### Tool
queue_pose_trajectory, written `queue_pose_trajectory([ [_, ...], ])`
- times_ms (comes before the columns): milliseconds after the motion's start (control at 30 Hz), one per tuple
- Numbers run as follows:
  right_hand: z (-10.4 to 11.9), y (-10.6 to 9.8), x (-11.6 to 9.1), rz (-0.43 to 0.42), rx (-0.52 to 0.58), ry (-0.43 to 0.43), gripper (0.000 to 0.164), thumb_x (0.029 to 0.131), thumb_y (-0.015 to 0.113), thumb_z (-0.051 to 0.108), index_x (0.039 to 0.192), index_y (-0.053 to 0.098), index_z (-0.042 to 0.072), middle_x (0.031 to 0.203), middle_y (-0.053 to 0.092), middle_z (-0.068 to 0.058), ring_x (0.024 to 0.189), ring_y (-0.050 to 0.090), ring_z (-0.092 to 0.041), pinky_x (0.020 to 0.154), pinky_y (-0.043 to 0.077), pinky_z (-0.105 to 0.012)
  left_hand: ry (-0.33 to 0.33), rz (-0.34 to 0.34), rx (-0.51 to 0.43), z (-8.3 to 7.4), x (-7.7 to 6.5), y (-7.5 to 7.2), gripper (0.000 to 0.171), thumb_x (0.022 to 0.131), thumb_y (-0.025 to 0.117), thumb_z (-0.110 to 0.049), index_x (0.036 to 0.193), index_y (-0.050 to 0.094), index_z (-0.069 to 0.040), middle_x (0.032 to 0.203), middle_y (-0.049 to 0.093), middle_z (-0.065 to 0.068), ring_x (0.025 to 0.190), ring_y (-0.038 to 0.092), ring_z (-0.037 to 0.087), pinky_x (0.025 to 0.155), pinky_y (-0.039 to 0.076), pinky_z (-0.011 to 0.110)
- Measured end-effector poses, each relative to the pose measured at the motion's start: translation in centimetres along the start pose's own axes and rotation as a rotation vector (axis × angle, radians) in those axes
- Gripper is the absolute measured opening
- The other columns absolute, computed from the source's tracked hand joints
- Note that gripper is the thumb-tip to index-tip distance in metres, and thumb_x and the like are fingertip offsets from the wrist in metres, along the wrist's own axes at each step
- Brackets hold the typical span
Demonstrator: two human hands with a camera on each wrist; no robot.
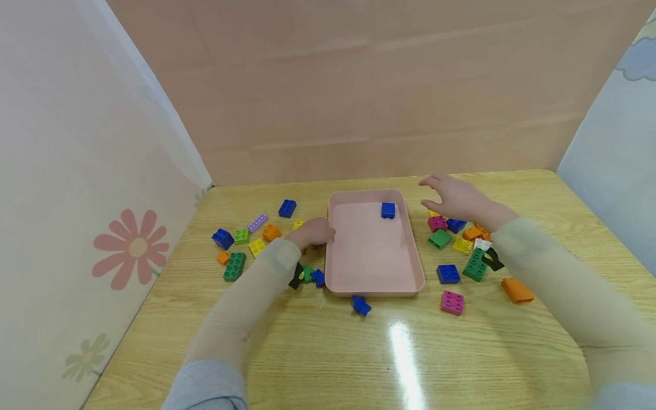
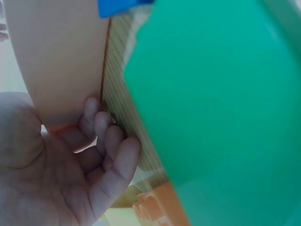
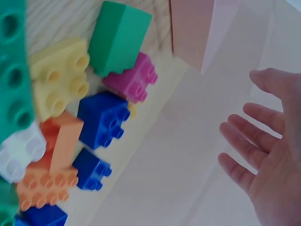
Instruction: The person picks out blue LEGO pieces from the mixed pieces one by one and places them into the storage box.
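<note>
A pink tray (image 1: 369,256) lies mid-table with a blue brick (image 1: 388,210) inside, near its far right corner. My left hand (image 1: 312,232) holds the tray's left side. In the left wrist view, that hand's curled fingers (image 2: 117,165) meet the outside of the tray wall (image 2: 61,56); the thumb tip is hidden. Beyond the tray's upper right corner, my right hand (image 1: 456,199) hovers with spread fingers and nothing in its grasp. Below it lie a magenta brick (image 1: 437,224) and a green brick (image 1: 439,239).
Loose bricks lie on both sides of the tray, among them a long green brick (image 1: 234,266) on the left and an orange brick (image 1: 517,290) on the right. A small blue piece (image 1: 361,306) sits just before the tray. A brown sheet (image 1: 389,91) stands behind the table.
</note>
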State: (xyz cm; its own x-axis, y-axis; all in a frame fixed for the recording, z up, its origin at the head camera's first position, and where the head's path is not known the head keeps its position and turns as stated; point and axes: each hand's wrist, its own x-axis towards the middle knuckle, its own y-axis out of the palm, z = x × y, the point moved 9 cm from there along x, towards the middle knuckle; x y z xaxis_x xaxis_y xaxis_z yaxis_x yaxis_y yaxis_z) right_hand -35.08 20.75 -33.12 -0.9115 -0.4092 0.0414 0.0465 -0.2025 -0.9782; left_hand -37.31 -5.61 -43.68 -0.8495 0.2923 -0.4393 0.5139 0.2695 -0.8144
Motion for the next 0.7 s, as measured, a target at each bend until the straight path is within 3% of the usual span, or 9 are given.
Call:
queue_pose_trajectory([
  [267, -0.1, -0.2, -3.2, 0.04, -0.01, -0.005, 0.061, 0.091, 0.067, 0.027, 0.138, 0.044, -0.003, 0.137, 0.044, -0.028, 0.117, 0.05, -0.046, 0.091, 0.043, -0.06, 0.004, -0.008, 0.011, -0.2, -0.4, -0.1, 0.034, 0.102, 0.044, -0.022, 0.07, 0.051, -0.009, 0.061, 0.041, 0.002, 0.05, 0.04, 0.016, 0.053, 0.032, 0.025],
  [700, 2.6, 3.5, -8.8, 0.18, 0.073, -0.015, 0.065, 0.088, 0.07, 0.038, 0.137, 0.05, 0.002, 0.14, 0.041, -0.033, 0.12, 0.047, -0.052, 0.088, 0.044, -0.061, -0.018, 0.001, -0.023, 0.2, 0.1, 0.2, 0.03, 0.101, 0.044, -0.024, 0.077, 0.054, -0.008, 0.062, 0.043, 0.003, 0.05, 0.042, 0.018, 0.052, 0.034, 0.026],
])
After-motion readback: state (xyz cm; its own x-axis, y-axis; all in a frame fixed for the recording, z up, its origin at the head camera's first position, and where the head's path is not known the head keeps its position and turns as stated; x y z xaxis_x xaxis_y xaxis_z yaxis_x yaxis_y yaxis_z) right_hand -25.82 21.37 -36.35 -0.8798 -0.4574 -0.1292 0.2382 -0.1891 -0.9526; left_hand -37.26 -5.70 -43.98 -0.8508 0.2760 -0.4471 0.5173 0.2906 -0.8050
